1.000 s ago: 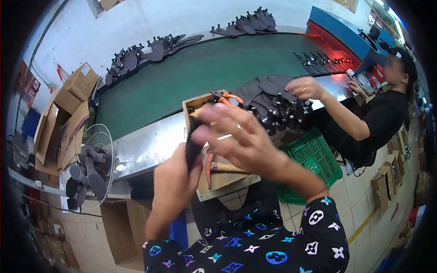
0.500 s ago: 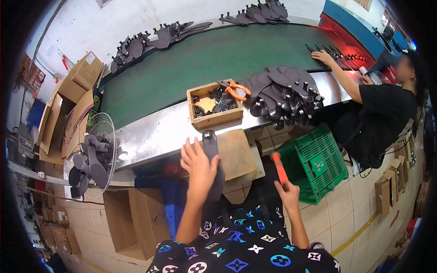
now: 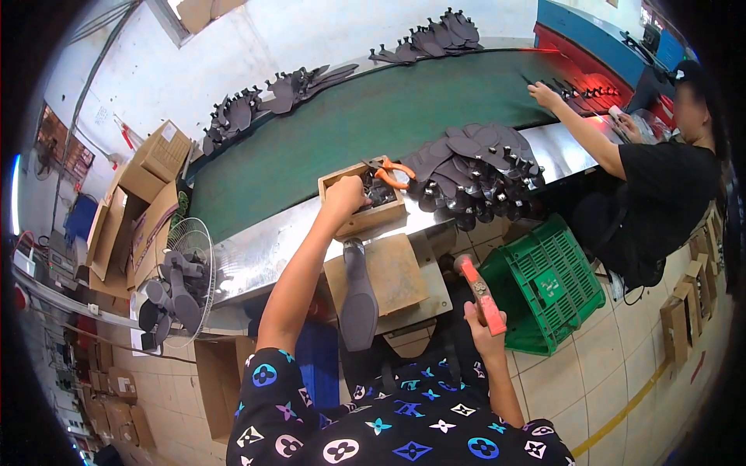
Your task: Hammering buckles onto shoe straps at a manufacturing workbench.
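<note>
We see own black short-sleeved top, printed all over with blue, white, teal flower, star, circle motifs. Sleeve ends above elbow, forearms bare below top's sleeve hems. No gloves, rings, watch.

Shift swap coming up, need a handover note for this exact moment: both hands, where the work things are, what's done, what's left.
Left hand: reaching into the small wooden box on the steel edge of the conveyor; whether it grips anything there is hidden.
Right hand: holding a hammer with an orange handle, head raised near the board.
Dark shoe sole: lying on the wooden board in front of the person, free of both hands.
Orange pliers rest on the box rim; a pile of dark soles lies beside it.
Done: sole placed on the board.
Left: apparently hammering this sole, then the pile.
</note>
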